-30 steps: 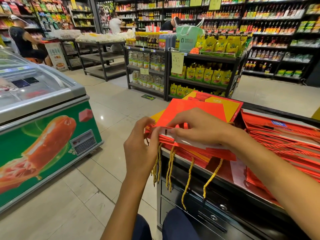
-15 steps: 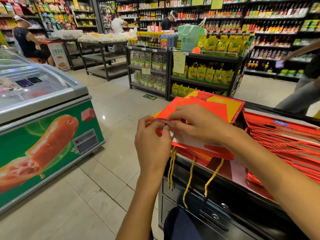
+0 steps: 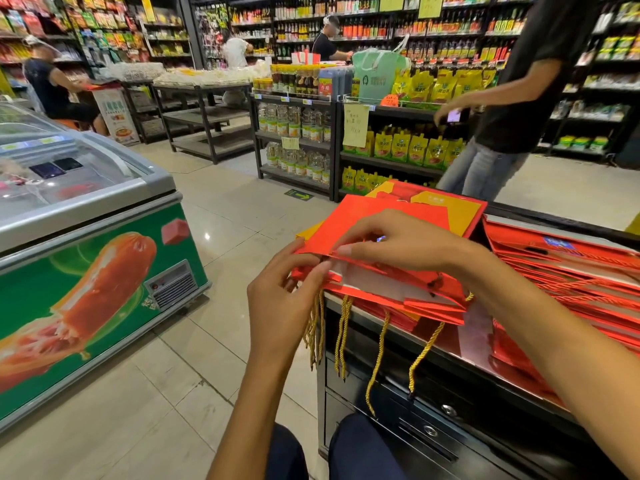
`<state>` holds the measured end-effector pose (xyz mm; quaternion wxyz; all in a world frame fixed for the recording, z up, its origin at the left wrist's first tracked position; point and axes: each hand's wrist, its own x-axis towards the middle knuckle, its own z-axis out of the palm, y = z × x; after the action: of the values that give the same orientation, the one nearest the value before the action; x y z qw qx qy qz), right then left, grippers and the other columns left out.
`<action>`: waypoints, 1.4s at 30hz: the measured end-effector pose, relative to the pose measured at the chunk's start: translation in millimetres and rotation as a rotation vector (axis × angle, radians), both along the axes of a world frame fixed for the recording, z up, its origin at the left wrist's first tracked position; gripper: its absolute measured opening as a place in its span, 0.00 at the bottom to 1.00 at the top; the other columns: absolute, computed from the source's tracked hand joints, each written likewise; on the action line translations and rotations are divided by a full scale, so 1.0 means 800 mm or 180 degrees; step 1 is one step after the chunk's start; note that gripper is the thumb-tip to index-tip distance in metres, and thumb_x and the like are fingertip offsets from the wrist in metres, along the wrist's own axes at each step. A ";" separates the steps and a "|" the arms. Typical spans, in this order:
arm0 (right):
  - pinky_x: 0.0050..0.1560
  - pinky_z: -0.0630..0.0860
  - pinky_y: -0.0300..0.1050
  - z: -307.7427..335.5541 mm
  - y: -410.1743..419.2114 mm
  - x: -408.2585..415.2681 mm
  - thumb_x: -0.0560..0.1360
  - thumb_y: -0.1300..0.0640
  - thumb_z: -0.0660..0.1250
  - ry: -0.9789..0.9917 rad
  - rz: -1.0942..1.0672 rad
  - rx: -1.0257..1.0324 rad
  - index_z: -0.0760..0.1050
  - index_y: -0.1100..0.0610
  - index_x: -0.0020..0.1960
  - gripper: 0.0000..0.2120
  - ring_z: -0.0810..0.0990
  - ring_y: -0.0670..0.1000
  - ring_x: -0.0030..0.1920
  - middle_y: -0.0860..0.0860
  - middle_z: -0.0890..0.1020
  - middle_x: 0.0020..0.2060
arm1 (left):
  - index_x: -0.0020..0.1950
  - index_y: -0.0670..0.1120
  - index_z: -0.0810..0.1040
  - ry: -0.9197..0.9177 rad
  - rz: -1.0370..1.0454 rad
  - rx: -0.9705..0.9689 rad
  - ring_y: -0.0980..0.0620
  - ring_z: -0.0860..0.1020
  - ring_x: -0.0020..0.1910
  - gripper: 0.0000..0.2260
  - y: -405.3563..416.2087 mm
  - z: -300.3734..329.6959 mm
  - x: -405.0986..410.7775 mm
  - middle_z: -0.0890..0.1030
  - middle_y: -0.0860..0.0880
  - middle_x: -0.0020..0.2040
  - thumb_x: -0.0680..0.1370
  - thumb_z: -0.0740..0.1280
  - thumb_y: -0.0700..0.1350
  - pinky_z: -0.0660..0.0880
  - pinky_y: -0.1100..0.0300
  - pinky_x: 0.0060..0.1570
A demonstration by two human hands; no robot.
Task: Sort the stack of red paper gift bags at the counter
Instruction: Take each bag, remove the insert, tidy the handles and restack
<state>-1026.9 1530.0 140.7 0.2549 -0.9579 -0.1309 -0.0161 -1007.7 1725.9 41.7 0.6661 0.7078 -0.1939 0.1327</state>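
The top gift bag could be slipping off the pile, because both hands are only pinching it at its near edge. The pile is hanging a little over the edge of the black counter, so a hard tug could be pulling other bags down to the floor. The thin paper could also be tearing or creasing where the fingertips are squeezing it. The gold cord handles are dangling down the front of the counter, and they could be catching on each other and dragging a second bag along.

The left hand is pinching the near left corner of the top bag, with its fingers curled in around the paper. The right hand is lying over the top of the bag, with its fingertips pressing down and gripping the open edge.

The stack of red paper gift bags is lying flat on the counter, right in front of the person. The bags are shiny red, and some are showing yellow parts. The white inside of one bag is showing at the open edge. A second pile of red bags is lying just beside it, on the right. It is looking messy, with red cords spread across it.
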 end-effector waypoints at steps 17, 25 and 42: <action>0.36 0.80 0.46 -0.042 -0.018 0.016 0.82 0.63 0.67 -0.0858 -0.0164 0.1006 0.77 0.63 0.51 0.03 0.86 0.52 0.34 0.58 0.83 0.36 | 0.56 0.44 0.80 0.1386 -0.0261 -0.0267 0.51 0.87 0.38 0.04 -0.020 0.004 0.007 0.85 0.44 0.47 0.82 0.68 0.40 0.83 0.57 0.35; 0.65 0.73 0.51 -0.039 -0.048 0.010 0.80 0.47 0.69 -0.0490 -0.0677 -0.0446 0.77 0.51 0.67 0.17 0.78 0.50 0.62 0.49 0.81 0.61 | 0.57 0.42 0.79 0.1929 -0.0129 -0.0713 0.45 0.85 0.35 0.25 -0.018 -0.002 -0.004 0.85 0.42 0.40 0.81 0.61 0.64 0.82 0.53 0.34; 0.64 0.74 0.44 0.005 -0.034 -0.001 0.84 0.44 0.60 -0.0653 -0.1027 0.2208 0.70 0.45 0.73 0.19 0.77 0.44 0.64 0.44 0.77 0.65 | 0.60 0.50 0.79 -0.0389 0.0164 -0.0585 0.64 0.81 0.43 0.11 -0.036 0.122 -0.001 0.84 0.59 0.46 0.82 0.64 0.38 0.76 0.69 0.43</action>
<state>-1027.7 1502.9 144.9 0.5432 -0.8166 0.0098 -0.1948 -1008.3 1697.2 139.5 0.7116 0.6391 -0.2029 0.2099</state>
